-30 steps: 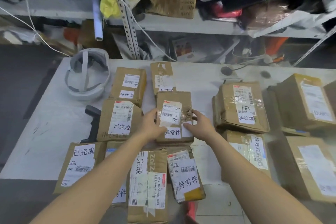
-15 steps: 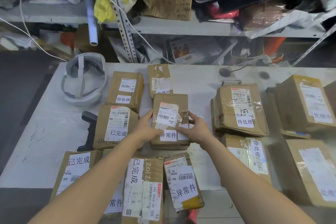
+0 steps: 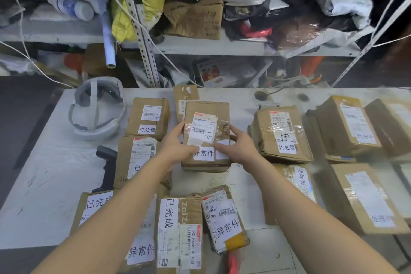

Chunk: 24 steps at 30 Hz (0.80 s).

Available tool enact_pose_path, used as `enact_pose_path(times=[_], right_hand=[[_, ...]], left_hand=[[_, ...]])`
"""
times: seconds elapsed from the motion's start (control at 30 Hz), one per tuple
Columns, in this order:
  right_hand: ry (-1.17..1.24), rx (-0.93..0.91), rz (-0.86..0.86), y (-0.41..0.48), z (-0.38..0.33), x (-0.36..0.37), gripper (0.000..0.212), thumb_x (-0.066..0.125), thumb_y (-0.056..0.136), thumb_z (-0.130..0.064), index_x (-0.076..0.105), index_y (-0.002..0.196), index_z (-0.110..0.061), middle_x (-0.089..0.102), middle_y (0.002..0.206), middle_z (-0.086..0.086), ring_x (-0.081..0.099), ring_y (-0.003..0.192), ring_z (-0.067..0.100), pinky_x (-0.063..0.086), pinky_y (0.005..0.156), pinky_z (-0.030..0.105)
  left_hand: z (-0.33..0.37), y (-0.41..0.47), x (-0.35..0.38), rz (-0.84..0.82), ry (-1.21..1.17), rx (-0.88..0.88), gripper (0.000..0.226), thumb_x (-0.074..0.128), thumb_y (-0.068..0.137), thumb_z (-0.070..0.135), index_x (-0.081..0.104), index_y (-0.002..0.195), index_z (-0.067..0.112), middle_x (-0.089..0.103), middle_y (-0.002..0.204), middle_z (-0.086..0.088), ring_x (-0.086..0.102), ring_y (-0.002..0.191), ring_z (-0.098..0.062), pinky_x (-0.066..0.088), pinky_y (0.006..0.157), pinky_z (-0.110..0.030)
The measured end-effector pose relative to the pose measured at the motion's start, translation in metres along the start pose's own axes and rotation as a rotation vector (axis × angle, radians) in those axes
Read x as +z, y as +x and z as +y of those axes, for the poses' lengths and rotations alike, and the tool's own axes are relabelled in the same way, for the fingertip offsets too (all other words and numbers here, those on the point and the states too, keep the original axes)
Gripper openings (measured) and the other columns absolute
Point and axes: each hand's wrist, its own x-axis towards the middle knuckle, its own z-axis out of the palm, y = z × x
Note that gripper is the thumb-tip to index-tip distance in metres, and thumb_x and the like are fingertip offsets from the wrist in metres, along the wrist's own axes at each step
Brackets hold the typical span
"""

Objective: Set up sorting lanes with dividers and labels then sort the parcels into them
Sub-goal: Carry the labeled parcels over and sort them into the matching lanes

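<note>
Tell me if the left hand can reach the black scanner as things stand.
Probably yes, once it lets go: the left hand grips the 异常件 parcel, but the black scanner lies uncovered to its left.

Brown parcel (image 3: pixel 206 136), white label (image 3: pixel 203 153), black characters

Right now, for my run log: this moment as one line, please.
phase: sorting | parcel: labelled 异常件 | left hand: grips its left edge | right hand: grips its right edge | lifted: cannot tell
</note>
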Motion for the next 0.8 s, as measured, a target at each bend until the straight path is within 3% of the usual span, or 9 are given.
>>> enact_pose_path(times=[0.1,0.2,0.27,0.43,0.53,0.67,0.73,0.8], right_hand=[[0.027,0.003,0.028,-0.010,-0.008,-0.013,0.071,0.082,0.080,-0.027,0.047,0.141,-0.036,0.057,0.099,-0.020,0.064,0.101,0.015,0.059,0.084,0.042],[0.045,0.008,0.055,-0.020,-0.011,-0.027,0.076,0.084,0.076,-0.031,0.047,0.142,-0.036,0.063,0.121,-0.009,0.064,0.108,0.017,0.059,0.085,0.042],[0.068,0.009,0.085,-0.029,-0.011,-0.038,0.079,0.085,0.076,-0.029,0.045,0.145,-0.034,0.064,0.126,-0.005,0.064,0.107,0.015,0.059,0.084,0.037],[0.092,-0.031,0.168,-0.052,-0.011,-0.075,0.085,0.086,0.069,-0.038,0.046,0.145,-0.033,0.064,0.128,-0.012,0.057,0.120,0.008,0.053,0.097,0.038],[0.134,-0.043,0.223,-0.071,-0.011,-0.107,0.080,0.085,0.075,-0.030,0.046,0.145,-0.027,0.062,0.127,-0.011,0.051,0.116,0.003,0.051,0.099,0.034],[0.170,-0.062,0.276,-0.095,-0.007,-0.151,0.101,0.085,0.049,-0.057,0.050,0.141,-0.034,0.063,0.131,-0.013,0.057,0.122,0.007,0.052,0.099,0.041],[0.170,-0.082,0.295,-0.107,0.003,-0.179,0.095,0.084,0.050,-0.057,0.052,0.138,-0.037,0.065,0.128,-0.014,0.058,0.121,0.008,0.053,0.099,0.041],[0.176,-0.108,0.310,-0.122,0.012,-0.208,0.082,0.087,0.062,-0.046,0.055,0.136,-0.035,0.066,0.125,-0.012,0.059,0.120,0.010,0.053,0.098,0.041]], left_hand=[[0.011,-0.001,0.002,-0.003,0.010,0.034,0.099,0.087,0.061,0.015,0.041,0.147,0.033,0.054,0.137,0.018,0.048,0.121,-0.003,0.046,0.103,-0.036],[0.025,-0.002,0.008,-0.028,-0.010,0.092,0.090,0.087,0.063,0.006,0.049,0.141,0.029,0.058,0.124,0.019,0.053,0.121,-0.008,0.046,0.104,-0.040],[0.035,-0.005,0.015,-0.042,-0.006,0.134,0.089,0.088,0.064,0.005,0.050,0.141,0.029,0.058,0.126,0.019,0.053,0.124,-0.010,0.047,0.104,-0.043],[0.062,-0.014,0.041,-0.046,-0.027,0.228,0.090,0.088,0.067,0.010,0.047,0.144,0.030,0.055,0.141,0.009,0.049,0.128,-0.011,0.049,0.102,-0.045],[0.084,-0.024,0.062,-0.062,-0.031,0.267,0.093,0.088,0.068,0.015,0.043,0.147,0.033,0.051,0.145,0.009,0.048,0.132,-0.015,0.051,0.099,-0.044],[0.119,-0.042,0.098,-0.119,-0.057,0.302,0.097,0.090,0.066,0.018,0.041,0.148,0.033,0.049,0.147,0.010,0.052,0.130,-0.019,0.055,0.094,-0.046],[0.135,-0.052,0.122,-0.141,-0.067,0.340,0.091,0.090,0.065,0.018,0.046,0.144,0.036,0.055,0.139,0.019,0.056,0.124,-0.013,0.056,0.091,-0.040],[0.152,-0.067,0.150,-0.153,-0.064,0.398,0.078,0.086,0.071,0.010,0.053,0.134,0.042,0.061,0.112,0.039,0.060,0.112,0.001,0.057,0.084,-0.028]])
